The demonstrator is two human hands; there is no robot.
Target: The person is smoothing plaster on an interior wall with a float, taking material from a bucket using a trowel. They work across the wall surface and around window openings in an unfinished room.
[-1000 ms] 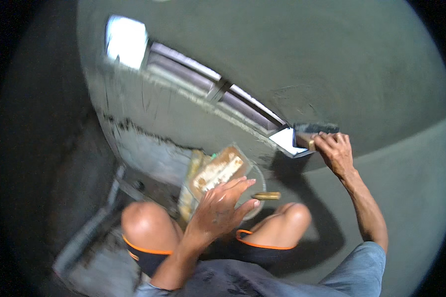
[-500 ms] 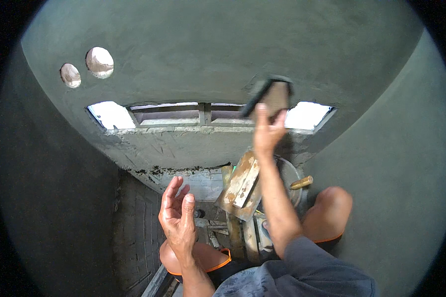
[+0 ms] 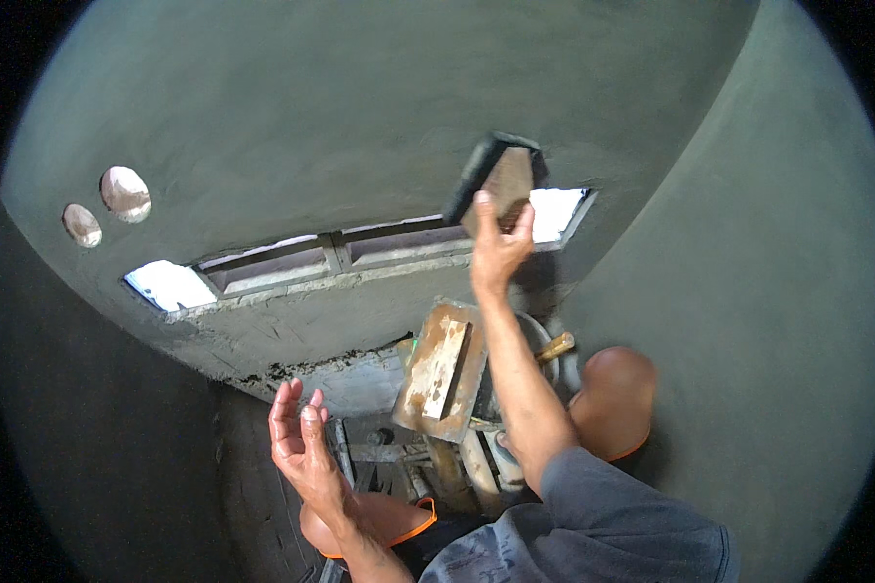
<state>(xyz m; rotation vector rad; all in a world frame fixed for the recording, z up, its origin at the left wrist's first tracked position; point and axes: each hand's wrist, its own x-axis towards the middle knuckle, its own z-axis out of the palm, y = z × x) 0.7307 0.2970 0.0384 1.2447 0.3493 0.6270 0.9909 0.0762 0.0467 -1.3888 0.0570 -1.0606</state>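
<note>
My right hand (image 3: 501,248) grips a plastering float (image 3: 507,185) with a tan board and a thick dark pad. The float is raised against the grey plastered wall (image 3: 340,117), over the right part of the window slot, and its edges are blurred. Whether its pad touches the plaster, I cannot tell. My left hand (image 3: 306,452) is held up above my left knee, holding nothing, with its fingers loosely curved and thumb apart. Between my arms lies a flat rectangular trowel (image 3: 447,364), smeared brown, its pale wooden grip facing up.
A bucket (image 3: 540,335), partly behind my right forearm, has a wooden handle (image 3: 557,346) at its rim. The low window (image 3: 335,255) has a rough sill. Two round holes (image 3: 126,194) pierce the wall at left. Planks (image 3: 478,462) lie below the trowel. Walls stand close on both sides.
The whole view has tilted, so the window now slants up to the right. The float, still in my right hand, appears slightly higher and farther left. My left hand stays raised and empty.
</note>
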